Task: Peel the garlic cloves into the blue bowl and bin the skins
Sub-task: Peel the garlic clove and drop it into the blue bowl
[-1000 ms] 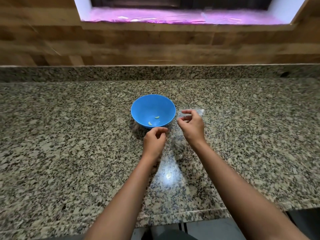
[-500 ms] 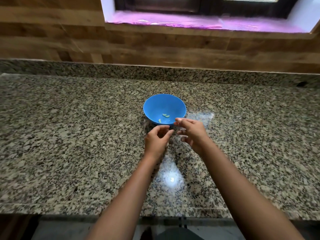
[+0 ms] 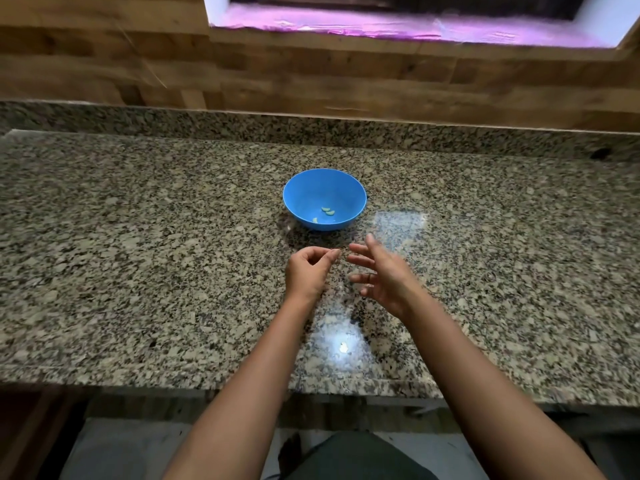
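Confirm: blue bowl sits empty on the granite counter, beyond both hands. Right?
Not empty: the head view shows three small garlic cloves in the blue bowl. It does sit on the granite counter, beyond the left hand and right hand.

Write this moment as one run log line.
left hand: fingers curled, contents unclear | right hand: open | blue bowl: peeled cloves inside

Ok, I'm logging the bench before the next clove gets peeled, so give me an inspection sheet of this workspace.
Surface: speckled granite countertop, glare patches.
Job's things: round blue plastic bowl upright, three peeled garlic cloves inside; no bin seen.
Clutter: nothing seen.
Hands: left hand curled, fingertips pinched, contents unclear; right hand open, fingers spread.
Cables: nothing seen.
Surroundings: wooden wall, purple-lit window sill.
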`<control>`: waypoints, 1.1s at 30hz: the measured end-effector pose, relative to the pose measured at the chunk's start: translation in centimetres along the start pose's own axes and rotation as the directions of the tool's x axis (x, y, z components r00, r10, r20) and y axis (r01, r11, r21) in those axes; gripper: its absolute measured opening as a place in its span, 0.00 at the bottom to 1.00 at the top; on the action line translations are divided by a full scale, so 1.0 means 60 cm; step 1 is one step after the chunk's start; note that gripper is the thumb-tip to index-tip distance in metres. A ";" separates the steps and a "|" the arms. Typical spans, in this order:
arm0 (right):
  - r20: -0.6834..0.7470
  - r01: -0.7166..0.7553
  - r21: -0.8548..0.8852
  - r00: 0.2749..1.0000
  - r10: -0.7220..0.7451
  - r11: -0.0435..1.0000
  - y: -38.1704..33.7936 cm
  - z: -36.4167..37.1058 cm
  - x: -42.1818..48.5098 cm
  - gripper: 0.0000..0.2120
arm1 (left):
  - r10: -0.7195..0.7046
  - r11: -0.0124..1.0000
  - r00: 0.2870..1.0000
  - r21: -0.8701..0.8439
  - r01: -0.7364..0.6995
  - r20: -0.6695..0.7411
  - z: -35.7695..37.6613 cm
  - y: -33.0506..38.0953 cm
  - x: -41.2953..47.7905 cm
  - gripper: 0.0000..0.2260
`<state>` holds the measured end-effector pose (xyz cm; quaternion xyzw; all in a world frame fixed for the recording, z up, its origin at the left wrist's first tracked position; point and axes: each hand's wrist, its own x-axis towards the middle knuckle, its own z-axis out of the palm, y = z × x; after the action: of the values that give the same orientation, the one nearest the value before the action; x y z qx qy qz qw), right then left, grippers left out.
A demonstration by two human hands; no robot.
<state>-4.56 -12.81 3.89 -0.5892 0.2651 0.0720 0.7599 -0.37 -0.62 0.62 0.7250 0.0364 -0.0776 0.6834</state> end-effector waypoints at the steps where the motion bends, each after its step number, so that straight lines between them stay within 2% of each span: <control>1: -0.031 0.022 -0.034 0.999 -0.023 0.999 0.001 0.000 -0.001 0.18 | 0.004 0.999 0.999 0.049 -0.002 -0.048 -0.006 -0.004 0.002 0.02; 3: -0.086 0.063 -0.073 0.994 -0.070 0.995 0.005 -0.001 -0.001 0.11 | 0.014 0.980 0.996 0.198 0.004 -0.089 -0.017 -0.014 0.006 0.08; 6: -0.117 0.104 -0.102 0.986 -0.116 0.989 0.009 -0.003 0.003 0.06 | 0.002 0.920 1.000 0.393 -0.011 0.024 -0.019 -0.024 0.014 0.18; 8: -0.141 0.115 -0.136 0.981 -0.134 0.984 0.013 -0.004 0.006 0.03 | 0.028 0.845 0.994 0.529 -0.078 0.102 -0.011 -0.022 0.018 0.22; 11: -0.171 0.121 -0.176 0.973 -0.152 0.977 0.016 -0.009 0.009 0.09 | 0.062 0.745 0.981 0.645 -0.167 0.183 -0.001 -0.014 0.029 0.19; 13: -0.140 0.140 -0.208 0.975 -0.171 0.968 0.019 -0.014 0.008 0.07 | 0.049 0.724 0.979 0.668 -0.172 0.199 0.000 -0.012 0.035 0.15; 15: -0.087 0.171 -0.294 0.975 -0.204 0.941 0.018 -0.019 0.005 0.05 | 0.014 0.823 0.979 0.554 -0.126 0.202 -0.003 -0.014 0.038 0.14; 17: -0.028 0.205 -0.399 0.972 -0.235 0.894 0.017 -0.022 0.005 0.10 | -0.053 0.946 0.971 0.324 -0.026 0.234 -0.004 -0.011 0.031 0.15; 19: 0.028 0.241 -0.467 0.966 -0.258 0.851 0.018 -0.022 0.005 0.11 | -0.094 0.988 0.958 0.145 0.055 0.271 -0.005 -0.011 0.024 0.15; 22: 0.061 0.297 -0.524 0.948 -0.313 0.798 0.019 -0.023 0.005 0.09 | -0.067 0.995 0.942 -0.044 0.086 0.328 -0.005 -0.009 0.015 0.15; 26: 0.091 0.369 -0.556 0.918 -0.387 0.745 0.016 -0.022 0.003 0.06 | -0.070 0.973 0.930 -0.179 0.143 0.362 -0.011 -0.008 0.014 0.16; 30: 0.146 0.465 -0.632 0.857 -0.494 0.620 0.013 -0.013 0.003 0.08 | -0.103 0.939 0.915 -0.265 0.219 0.391 -0.008 -0.006 0.012 0.10; 33: 0.150 0.484 -0.629 0.843 -0.517 0.608 0.011 -0.013 0.005 0.09 | -0.122 0.904 0.907 -0.333 0.269 0.404 -0.007 -0.003 0.006 0.05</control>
<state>-4.82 -13.38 3.07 -0.8648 0.0663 -0.0703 0.4928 -0.01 -0.19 0.42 0.5426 -0.0061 -0.2750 0.7937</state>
